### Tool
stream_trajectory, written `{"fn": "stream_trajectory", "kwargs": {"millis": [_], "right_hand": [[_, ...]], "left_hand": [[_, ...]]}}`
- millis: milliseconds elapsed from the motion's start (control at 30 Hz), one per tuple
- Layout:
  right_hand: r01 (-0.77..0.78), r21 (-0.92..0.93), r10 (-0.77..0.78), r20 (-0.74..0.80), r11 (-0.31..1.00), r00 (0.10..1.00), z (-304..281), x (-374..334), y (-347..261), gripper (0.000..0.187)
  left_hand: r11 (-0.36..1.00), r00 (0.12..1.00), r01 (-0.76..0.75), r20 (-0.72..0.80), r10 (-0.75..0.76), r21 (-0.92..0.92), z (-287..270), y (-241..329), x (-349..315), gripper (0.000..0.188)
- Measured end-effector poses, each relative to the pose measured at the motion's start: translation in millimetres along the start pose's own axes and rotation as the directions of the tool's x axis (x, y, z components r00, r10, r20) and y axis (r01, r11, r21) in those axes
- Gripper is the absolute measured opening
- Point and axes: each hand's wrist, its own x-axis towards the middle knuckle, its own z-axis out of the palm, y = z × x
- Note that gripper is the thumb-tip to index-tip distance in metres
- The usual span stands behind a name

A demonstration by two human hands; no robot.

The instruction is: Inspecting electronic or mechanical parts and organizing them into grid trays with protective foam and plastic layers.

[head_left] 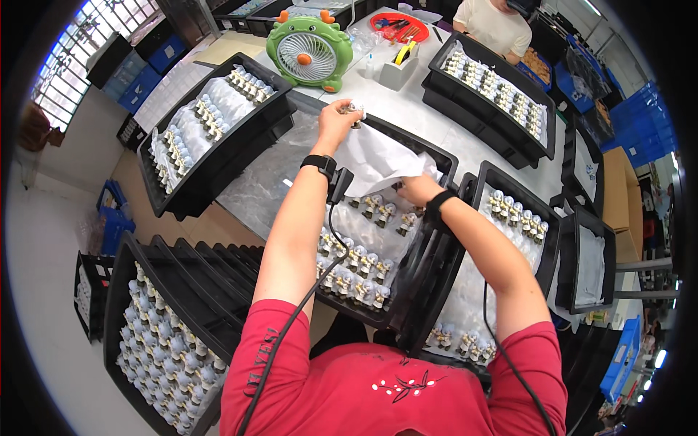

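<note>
My left hand (334, 125) is closed around a small figurine (356, 120) with a pale blue-grey top, above the far edge of the middle black tray (445, 161). Below that hand a white sheet (374, 160) lies loosely, raised and creased over the tray's far part. My right hand (419, 190) is closed at the sheet's near right edge; its fingertips are partly hidden, so what they grip is unclear. Nearer me in this tray, rows of similar figurines (356, 259) stand on a white lining.
More figurines fill the black trays at far left (211, 142), far right (483, 109), right (502, 174) and lower left (120, 291). A green fan (309, 54), a tape dispenser (400, 69) and a red plate (407, 16) stand at the back. Another person (494, 25) sits beyond.
</note>
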Motion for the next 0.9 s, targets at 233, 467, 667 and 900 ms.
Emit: {"fn": "stream_trajectory", "kwargs": {"millis": [233,467,667,900], "right_hand": [[-0.23,-0.155,0.252,0.138,0.961,0.958,-10.3,33.0,-24.2,0.069],[-0.272,0.068,0.248,0.243,0.96,0.938,-14.0,27.9,-13.0,0.081],[-0.333,0.032,0.322,0.185,0.942,0.928,-5.1,27.4,-8.2,0.098],[-0.379,-0.141,0.397,0.143,0.915,0.907,-12.8,22.7,-33.9,0.103]], "left_hand": [[1.0,0.998,0.008,-0.067,-0.009,-0.018,-18.9,-9.4,-2.4,0.045],[0.997,0.996,-0.007,-0.085,0.0,-0.081,-7.9,-11.2,1.2,0.046],[0.996,0.999,0.01,-0.051,-0.015,-0.091,-5.6,-6.9,1.5,0.04],[0.997,0.996,0.028,-0.078,-0.033,-0.066,-7.9,-3.8,-5.5,0.039]]}}
